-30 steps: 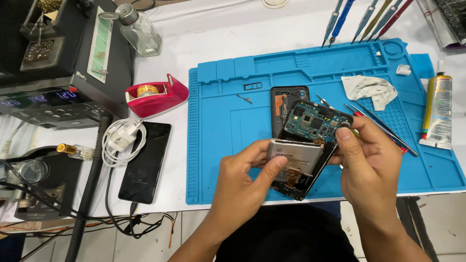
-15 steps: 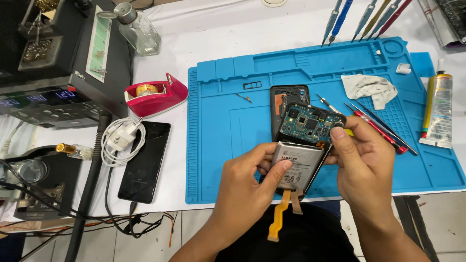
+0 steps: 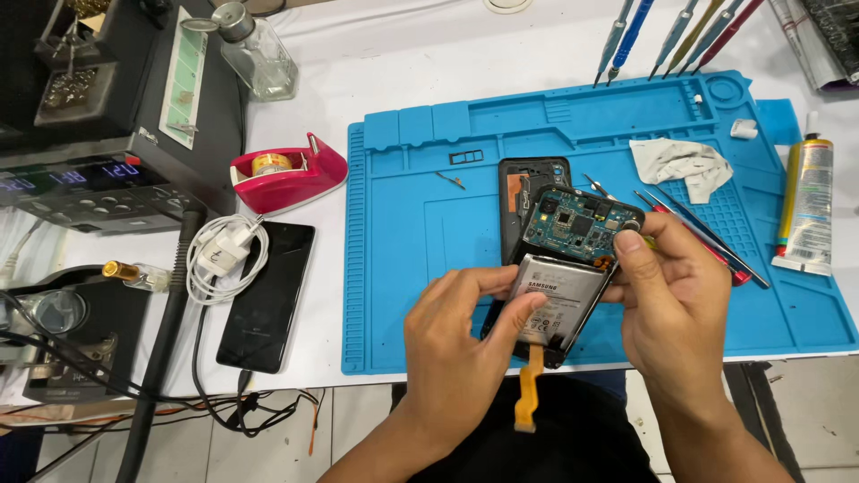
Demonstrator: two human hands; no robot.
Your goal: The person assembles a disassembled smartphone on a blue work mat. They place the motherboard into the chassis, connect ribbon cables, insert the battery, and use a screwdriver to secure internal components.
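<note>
while the left hand [image 3: 461,344] fingers pinch the phone [image 3: 546,309] and the right hand [image 3: 671,300] fingers grip its board [image 3: 577,222] above, the orange flex [image 3: 530,389] dangling below could tear if tugged.

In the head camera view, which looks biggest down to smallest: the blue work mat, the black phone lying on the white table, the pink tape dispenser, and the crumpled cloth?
1. Blue work mat, by far the largest.
2. Black phone.
3. Pink tape dispenser.
4. Crumpled cloth.
The dispenser and the cloth look close in size, so their order is unsure.
</note>
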